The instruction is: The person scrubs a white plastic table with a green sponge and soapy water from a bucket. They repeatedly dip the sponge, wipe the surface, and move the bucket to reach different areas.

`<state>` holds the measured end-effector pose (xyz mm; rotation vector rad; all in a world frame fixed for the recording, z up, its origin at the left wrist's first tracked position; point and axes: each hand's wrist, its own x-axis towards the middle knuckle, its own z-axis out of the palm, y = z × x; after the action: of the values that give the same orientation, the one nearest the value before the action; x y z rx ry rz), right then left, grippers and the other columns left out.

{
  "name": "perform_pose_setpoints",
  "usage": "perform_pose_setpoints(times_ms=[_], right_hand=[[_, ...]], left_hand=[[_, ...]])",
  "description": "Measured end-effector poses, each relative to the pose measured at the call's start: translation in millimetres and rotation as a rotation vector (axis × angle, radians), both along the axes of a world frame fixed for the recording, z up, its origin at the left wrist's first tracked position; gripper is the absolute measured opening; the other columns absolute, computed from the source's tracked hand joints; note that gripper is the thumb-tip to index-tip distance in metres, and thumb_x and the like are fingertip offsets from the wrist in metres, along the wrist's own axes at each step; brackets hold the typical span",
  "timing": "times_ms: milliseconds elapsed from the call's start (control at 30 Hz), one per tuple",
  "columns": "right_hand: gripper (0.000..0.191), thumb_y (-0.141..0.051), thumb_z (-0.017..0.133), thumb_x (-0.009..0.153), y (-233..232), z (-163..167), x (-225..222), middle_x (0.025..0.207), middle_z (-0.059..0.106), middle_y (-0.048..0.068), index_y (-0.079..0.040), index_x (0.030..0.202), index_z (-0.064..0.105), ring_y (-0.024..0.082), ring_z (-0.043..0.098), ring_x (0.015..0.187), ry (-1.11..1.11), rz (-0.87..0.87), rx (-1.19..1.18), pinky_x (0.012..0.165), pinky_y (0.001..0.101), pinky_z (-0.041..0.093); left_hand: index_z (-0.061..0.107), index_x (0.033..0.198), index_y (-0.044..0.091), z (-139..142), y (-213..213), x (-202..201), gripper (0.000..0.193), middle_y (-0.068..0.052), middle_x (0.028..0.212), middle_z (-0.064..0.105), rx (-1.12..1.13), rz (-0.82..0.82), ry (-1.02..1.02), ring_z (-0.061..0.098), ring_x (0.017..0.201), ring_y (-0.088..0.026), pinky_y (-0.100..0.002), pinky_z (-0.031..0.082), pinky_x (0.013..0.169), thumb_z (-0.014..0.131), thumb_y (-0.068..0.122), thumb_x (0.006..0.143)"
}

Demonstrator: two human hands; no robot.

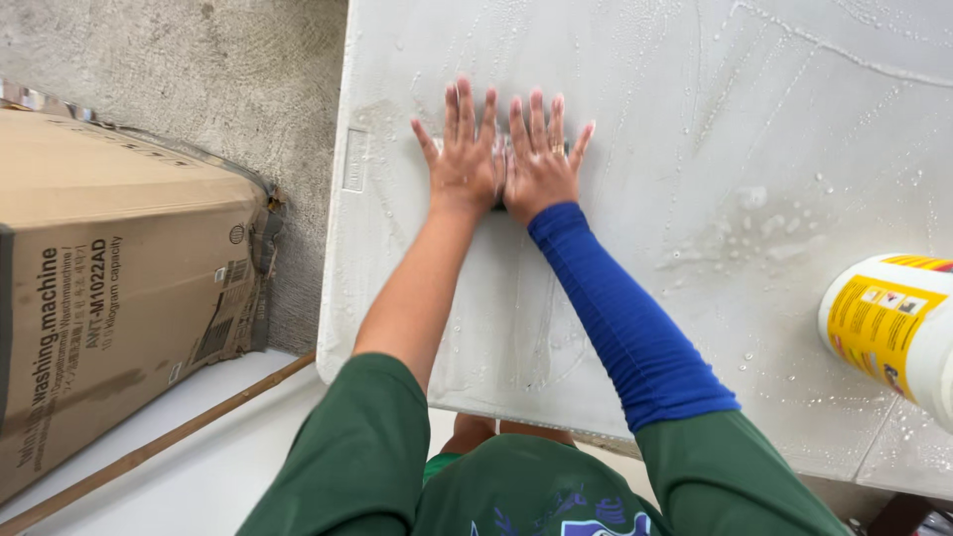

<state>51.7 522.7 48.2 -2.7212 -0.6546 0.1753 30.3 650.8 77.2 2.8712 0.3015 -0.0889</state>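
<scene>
My left hand (465,159) and my right hand (539,164) lie flat, side by side, on the wet white table (695,119), thumbs touching and fingers spread. The palms press down on the far left part of the top. A pale patch shows between and around the fingers; I cannot tell whether it is a cloth or foam. The left forearm is bare, while a blue sleeve covers the right one. Soapy streaks and drops cover the tabletop.
A white bottle with a yellow label (893,328) lies on the table at the right edge. A large cardboard box (109,288) stands on the left. A thin wooden stick (159,447) lies on the floor, and concrete floor (238,79) shows beyond.
</scene>
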Motion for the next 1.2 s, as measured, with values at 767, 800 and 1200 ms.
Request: perform_pose_setpoints(times_ms=[767,800,1200], right_hand=[[0.065,-0.039,0.043,0.107,-45.0,6.3,-42.1,0.173,0.016,0.009,-0.018,0.166,0.025,0.036,0.008,0.159,-0.007,-0.125,-0.037,0.117,0.0736,-0.008],[0.067,-0.039,0.045,0.106,-59.4,1.5,-69.2,0.173,0.016,0.01,-0.017,0.166,0.025,0.037,0.009,0.159,-0.009,-0.128,-0.039,0.117,0.0737,-0.008],[0.069,-0.034,0.047,0.101,-205.0,-12.9,-301.6,0.174,0.014,0.005,-0.023,0.165,0.026,0.033,0.007,0.16,0.103,-0.186,-0.129,0.117,0.0738,-0.009]], left_hand=[[0.017,0.167,0.02,-2.0,-47.2,-36.2,0.074,-0.01,0.174,0.005,-0.029,-0.069,0.045,0.003,0.161,-0.029,-0.072,-0.013,0.117,0.045,0.041,0.102],[0.018,0.167,0.02,-9.1,-58.9,-61.8,0.074,-0.01,0.173,0.005,-0.034,-0.088,0.033,0.003,0.161,-0.03,-0.071,-0.014,0.116,0.046,0.041,0.101],[0.019,0.165,0.005,-48.2,-196.4,-302.9,0.072,-0.016,0.175,0.01,-0.043,-0.293,0.12,0.005,0.163,-0.028,-0.067,-0.008,0.122,0.042,0.04,0.107]])
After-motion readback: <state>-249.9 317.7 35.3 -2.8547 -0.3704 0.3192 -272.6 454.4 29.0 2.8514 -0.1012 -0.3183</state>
